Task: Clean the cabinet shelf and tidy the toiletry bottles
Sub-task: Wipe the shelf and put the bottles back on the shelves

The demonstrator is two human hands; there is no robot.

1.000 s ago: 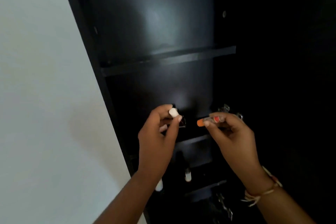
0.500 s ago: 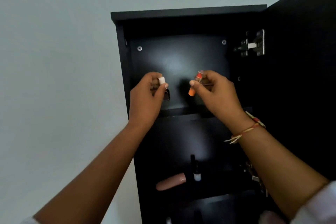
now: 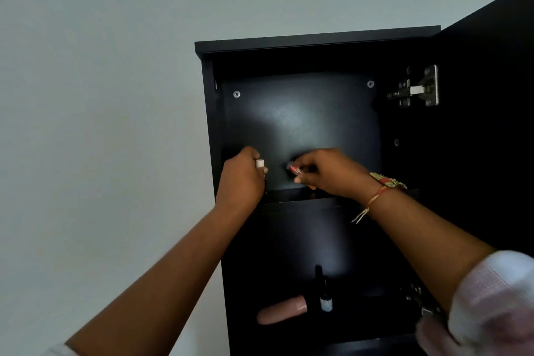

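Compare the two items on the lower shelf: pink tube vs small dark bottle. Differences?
Pose: the pink tube lies on its side; the small dark bottle stands upright. Colour: the tube is pale pink all over; the bottle is dark with a light label near its base. Both sit on the lower shelf, close together.

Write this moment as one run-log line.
left hand: holds white-capped bottle | right hand: holds red-marked tube | place: top shelf | lower shelf: pink tube, dark bottle

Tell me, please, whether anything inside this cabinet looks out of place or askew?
Yes: on the lower shelf, the pink tube lies on its side, while the small dark bottle beside it stands upright. The top shelf, where both hands are setting small items, shows nothing odd.
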